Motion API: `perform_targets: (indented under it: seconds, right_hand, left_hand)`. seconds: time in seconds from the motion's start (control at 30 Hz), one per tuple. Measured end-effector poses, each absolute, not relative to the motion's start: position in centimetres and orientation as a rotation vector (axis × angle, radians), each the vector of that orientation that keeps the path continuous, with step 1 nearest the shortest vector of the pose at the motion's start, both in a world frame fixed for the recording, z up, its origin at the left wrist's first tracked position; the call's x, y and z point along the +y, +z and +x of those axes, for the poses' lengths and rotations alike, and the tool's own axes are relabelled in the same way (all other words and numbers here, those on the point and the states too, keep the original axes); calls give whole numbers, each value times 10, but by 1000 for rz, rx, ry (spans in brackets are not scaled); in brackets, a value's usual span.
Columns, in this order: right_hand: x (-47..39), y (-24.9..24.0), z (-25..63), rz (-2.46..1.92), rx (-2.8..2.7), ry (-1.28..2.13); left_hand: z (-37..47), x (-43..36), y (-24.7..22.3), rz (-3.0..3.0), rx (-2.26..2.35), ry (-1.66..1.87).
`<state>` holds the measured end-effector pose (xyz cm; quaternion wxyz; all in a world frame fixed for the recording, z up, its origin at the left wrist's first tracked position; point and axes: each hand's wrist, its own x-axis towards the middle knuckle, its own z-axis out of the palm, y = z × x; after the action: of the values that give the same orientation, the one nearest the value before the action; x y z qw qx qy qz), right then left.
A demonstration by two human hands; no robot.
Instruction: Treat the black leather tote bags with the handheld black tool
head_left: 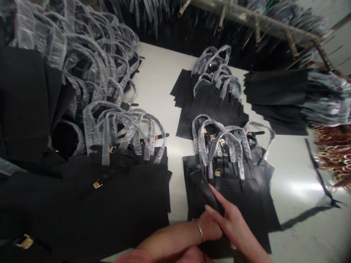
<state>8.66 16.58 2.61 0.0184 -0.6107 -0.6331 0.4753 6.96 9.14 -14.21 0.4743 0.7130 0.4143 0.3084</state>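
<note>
A black leather-like strap with a squared end slants over the front right stack of black tote bags. My right hand is closed around the strap, one finger lying along its edge. Against the strap's lower part, my left hand is closed too, with a bangle at its wrist; the right hand partly hides its fingers. The bags under both hands have handles wrapped in clear plastic and straps with gold-coloured clasps.
More black bags with plastic-wrapped handles are heaped at left. Other stacks lie at the back middle and back right. Brown straps with gold rings sit at the right edge. A pegged rack crosses behind the white table.
</note>
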Motion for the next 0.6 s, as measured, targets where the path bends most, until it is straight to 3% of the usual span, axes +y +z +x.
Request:
perform_targets:
  seconds: [0.2, 0.33, 0.43, 0.6]
  right_hand:
    - [135, 31, 144, -1955, -1806, 1668]
    - [125, 22, 147, -1940, -1749, 1768]
    - [121, 19, 140, -1869, -1772, 1811]
    - [121, 14, 131, -1805, -1842, 1771]
  left_hand:
    - [5, 87, -127, 1944, 801, 729]
    - [-72, 92, -114, 1907, 1126, 787]
    - [-109, 124, -106, 1864, 1361, 810]
    - [-120, 189, -108, 2112, 1110, 563]
